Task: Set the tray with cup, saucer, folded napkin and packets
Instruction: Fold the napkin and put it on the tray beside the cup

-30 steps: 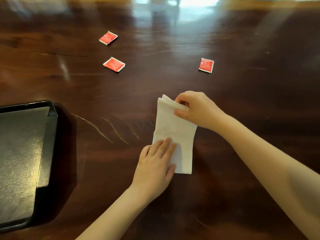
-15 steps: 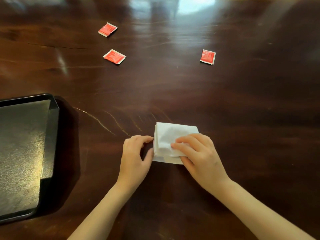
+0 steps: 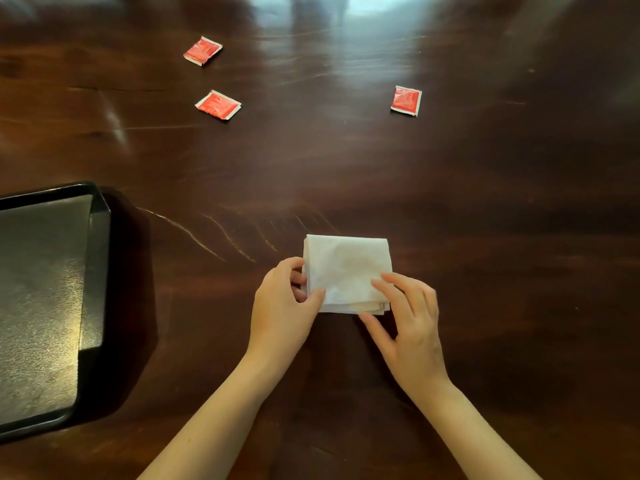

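A white napkin (image 3: 348, 271), folded into a square, lies flat on the dark wooden table in front of me. My left hand (image 3: 284, 306) pinches its left edge, thumb on top and fingers curled at the side. My right hand (image 3: 410, 327) rests with nearly straight fingers on the napkin's near right corner. A black tray (image 3: 98, 271) sits at the left edge with nothing visible in it. Three red packets lie further back: one far left (image 3: 202, 50), one below it (image 3: 218, 104), one to the right (image 3: 406, 100). No cup or saucer is in view.
The table surface (image 3: 485, 237) is glossy dark wood with pale scratches between tray and napkin. A bright reflection shows at the far edge.
The napkin went from a long strip to a square as my right hand folded its far end toward me. My right hand then slid to the near right corner; my left hand took the left edge.
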`<state>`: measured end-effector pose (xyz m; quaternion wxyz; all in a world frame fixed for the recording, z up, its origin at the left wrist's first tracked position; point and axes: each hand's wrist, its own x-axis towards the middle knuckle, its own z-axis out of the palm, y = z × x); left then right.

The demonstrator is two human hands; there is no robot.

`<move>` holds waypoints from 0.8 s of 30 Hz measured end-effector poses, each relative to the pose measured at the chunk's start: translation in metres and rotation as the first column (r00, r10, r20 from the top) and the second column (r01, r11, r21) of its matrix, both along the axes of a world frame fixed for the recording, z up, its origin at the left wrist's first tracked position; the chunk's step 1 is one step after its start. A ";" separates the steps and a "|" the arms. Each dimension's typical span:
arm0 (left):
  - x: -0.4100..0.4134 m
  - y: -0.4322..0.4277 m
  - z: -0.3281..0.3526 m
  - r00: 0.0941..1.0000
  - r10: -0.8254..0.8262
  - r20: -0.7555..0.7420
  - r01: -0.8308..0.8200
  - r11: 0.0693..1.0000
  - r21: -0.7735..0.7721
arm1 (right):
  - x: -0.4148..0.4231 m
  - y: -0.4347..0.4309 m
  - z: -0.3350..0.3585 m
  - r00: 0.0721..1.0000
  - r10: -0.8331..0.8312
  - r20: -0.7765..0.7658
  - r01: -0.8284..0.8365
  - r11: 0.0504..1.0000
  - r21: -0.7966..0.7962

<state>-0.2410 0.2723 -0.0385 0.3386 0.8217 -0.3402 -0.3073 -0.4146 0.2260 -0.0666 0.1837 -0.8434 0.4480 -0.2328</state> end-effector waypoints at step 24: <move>-0.014 -0.023 0.004 0.836 -0.137 0.531 0.283 0.937 -0.205 | 0.000 0.015 -0.008 0.998 -0.039 0.043 0.038 0.999 0.028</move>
